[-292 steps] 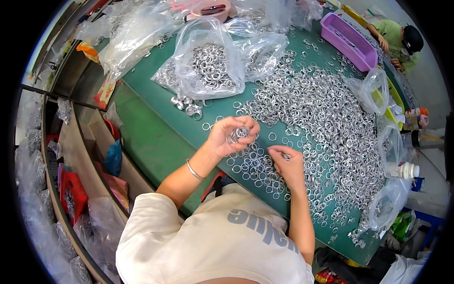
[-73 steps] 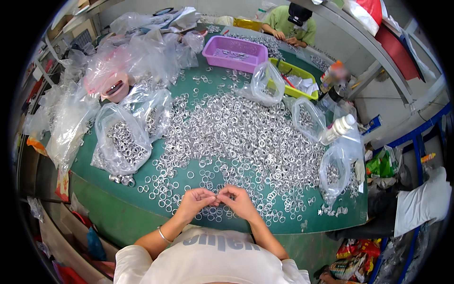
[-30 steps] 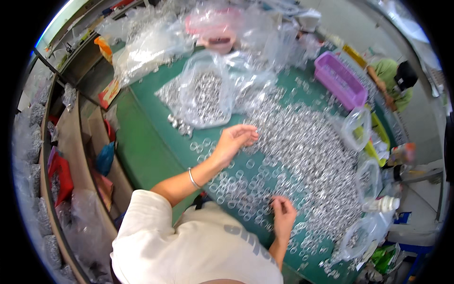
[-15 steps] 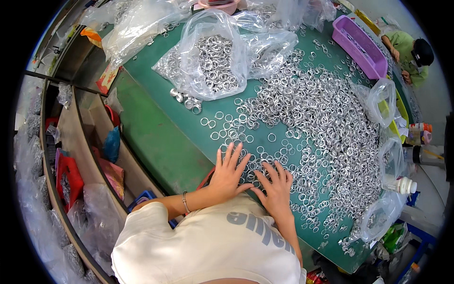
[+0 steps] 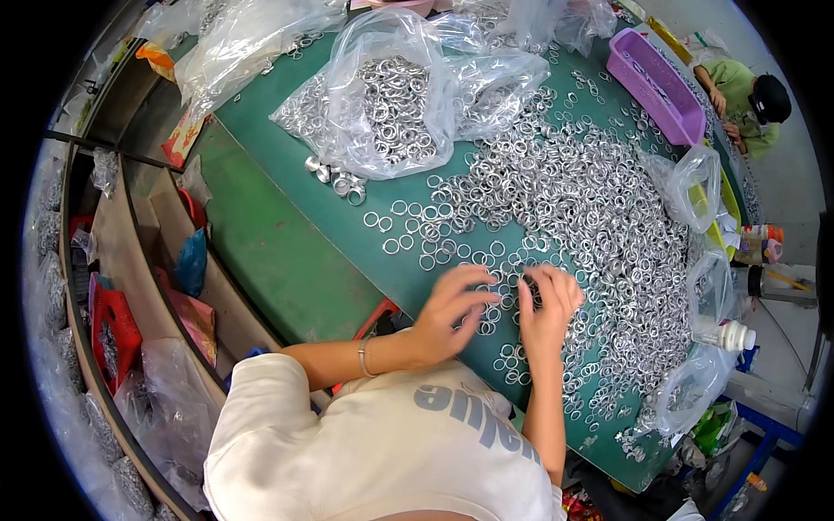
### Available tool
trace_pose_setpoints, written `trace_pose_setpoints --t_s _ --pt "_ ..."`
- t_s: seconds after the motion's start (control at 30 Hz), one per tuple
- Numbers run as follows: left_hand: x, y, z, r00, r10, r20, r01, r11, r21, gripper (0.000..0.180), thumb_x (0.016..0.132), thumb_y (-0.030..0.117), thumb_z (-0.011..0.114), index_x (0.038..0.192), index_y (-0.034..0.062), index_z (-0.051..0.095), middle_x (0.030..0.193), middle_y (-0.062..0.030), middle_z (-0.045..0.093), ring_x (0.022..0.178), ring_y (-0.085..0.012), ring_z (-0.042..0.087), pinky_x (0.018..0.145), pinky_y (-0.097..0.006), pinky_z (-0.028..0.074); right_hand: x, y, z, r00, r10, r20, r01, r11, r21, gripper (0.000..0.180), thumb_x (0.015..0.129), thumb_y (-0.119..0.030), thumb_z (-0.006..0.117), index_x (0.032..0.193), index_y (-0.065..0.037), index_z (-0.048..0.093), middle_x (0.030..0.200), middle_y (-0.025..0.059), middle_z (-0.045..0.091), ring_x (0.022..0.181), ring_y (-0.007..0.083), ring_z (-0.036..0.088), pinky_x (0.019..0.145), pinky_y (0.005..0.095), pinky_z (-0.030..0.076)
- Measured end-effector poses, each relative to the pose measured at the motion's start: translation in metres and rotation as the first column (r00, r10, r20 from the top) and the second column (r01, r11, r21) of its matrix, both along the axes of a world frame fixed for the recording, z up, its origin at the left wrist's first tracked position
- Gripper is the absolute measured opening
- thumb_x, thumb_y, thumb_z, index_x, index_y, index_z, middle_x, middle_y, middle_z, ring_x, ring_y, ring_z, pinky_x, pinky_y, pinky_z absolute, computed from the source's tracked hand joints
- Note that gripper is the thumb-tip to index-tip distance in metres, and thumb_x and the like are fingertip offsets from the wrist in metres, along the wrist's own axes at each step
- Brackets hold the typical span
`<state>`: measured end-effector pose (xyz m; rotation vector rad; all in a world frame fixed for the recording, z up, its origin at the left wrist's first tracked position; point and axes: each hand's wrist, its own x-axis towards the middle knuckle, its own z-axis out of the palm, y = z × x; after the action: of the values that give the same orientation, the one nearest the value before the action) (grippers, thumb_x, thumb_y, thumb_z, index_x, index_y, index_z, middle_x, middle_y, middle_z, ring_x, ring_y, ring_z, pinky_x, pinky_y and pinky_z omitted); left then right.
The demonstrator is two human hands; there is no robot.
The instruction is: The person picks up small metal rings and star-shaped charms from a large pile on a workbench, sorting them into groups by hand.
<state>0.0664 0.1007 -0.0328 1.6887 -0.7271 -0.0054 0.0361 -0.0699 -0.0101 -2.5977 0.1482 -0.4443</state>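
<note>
Head view, worktop side-on. Loose metal rings point(image 5: 599, 234) lie in a broad heap on the green worktop point(image 5: 304, 187), mostly ahead and to the right of the person; the heap thins to single rings near the close edge.

Left hand point(image 5: 454, 313): low at the near edge, blurred. Fingers loosely bent, thumb apart from them, so roughly half spread; fingertips point toward the right hand. Nothing seen in its grasp; contact with the rings below cannot be told.

Right hand point(image 5: 550, 306): just beside the left, apart from it. Thumb up, fingers arched and separated from the thumb; it covers part of the thinner scatter. Whether a ring sits under the fingers cannot be told.

Between the hands: a few flat rings point(image 5: 488, 327). Nearer the body, by the right wrist: a small cluster point(image 5: 512, 363).

Surroundings: clear bag point(image 5: 439, 87) of rings beyond the left hand, a few wider silver pieces point(image 5: 340, 181) at its foot. Purple basket point(image 5: 685, 128) at far right; white bottle point(image 5: 735, 335) at the right edge, beside clear bags. Co-worker point(image 5: 749, 113) in a green top beyond the basket.
</note>
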Motion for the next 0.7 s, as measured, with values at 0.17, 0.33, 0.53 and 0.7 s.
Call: trace_pose_setpoints --t_s 0.17,0.33,0.53,0.7 --pt "0.016 0.041 0.008 0.964 0.265 0.022 -0.256 0.905 0.34 0.03 0.07 -0.006 0.061 0.098 0.0039 0.06 0.108 -0.0124 0.053 0.105 -0.0298 0.048 0.093 -0.039 0.034 0.046 0.013 -0.022 0.999 0.039 0.02 -0.038 0.996 -0.075 0.015 0.074 -0.011 0.067 0.088 -0.005 0.063 0.088 0.0053 0.055 0.086 0.0231 0.048 0.079 0.0374 0.032" --pt "0.025 0.05 -0.002 0.929 0.337 0.152 -0.367 0.785 0.499 0.049 0.073 -0.001 0.062 0.12 0.0065 0.049 0.127 -0.0149 0.04 0.121 -0.033 0.035 0.1 -0.046 0.026 0.041 0.003 -0.024 1.0 0.004 0.028 -0.001 0.994 -0.106 0.008 0.073 -0.008 0.066 0.08 -0.005 0.062 0.087 0.0059 0.055 0.088 0.0236 0.048 0.079 0.0373 0.032" --pt "0.03 0.031 -0.012 0.983 0.114 0.142 -0.18 0.718 0.672 0.053 0.077 -0.002 0.057 0.128 0.0067 0.043 0.143 -0.0155 0.024 0.133 -0.0379 0.019 0.102 -0.063 0.014 0.023 0.01 -0.009 0.999 0.051 0.007 -0.051 0.999 0.011 0.017 0.074 -0.003 0.063 0.091 -0.005 0.061 0.094 0.0081 0.057 0.09 0.0255 0.051 0.079 0.0365 0.037" --pt "0.018 0.025 -0.003 0.983 -0.171 0.064 0.091 0.762 0.641 0.049 0.076 -0.009 0.051 0.122 0.0063 0.049 0.142 -0.0148 0.028 0.133 -0.0366 0.021 0.104 -0.06 0.015 0.03 0.019 -0.016 0.966 0.258 -0.023 -0.259 0.966 -0.03 0.021 0.074 -0.002 0.062 0.095 -0.004 0.062 0.108 0.0091 0.055 0.102 0.0274 0.049 0.087 0.0401 0.034"
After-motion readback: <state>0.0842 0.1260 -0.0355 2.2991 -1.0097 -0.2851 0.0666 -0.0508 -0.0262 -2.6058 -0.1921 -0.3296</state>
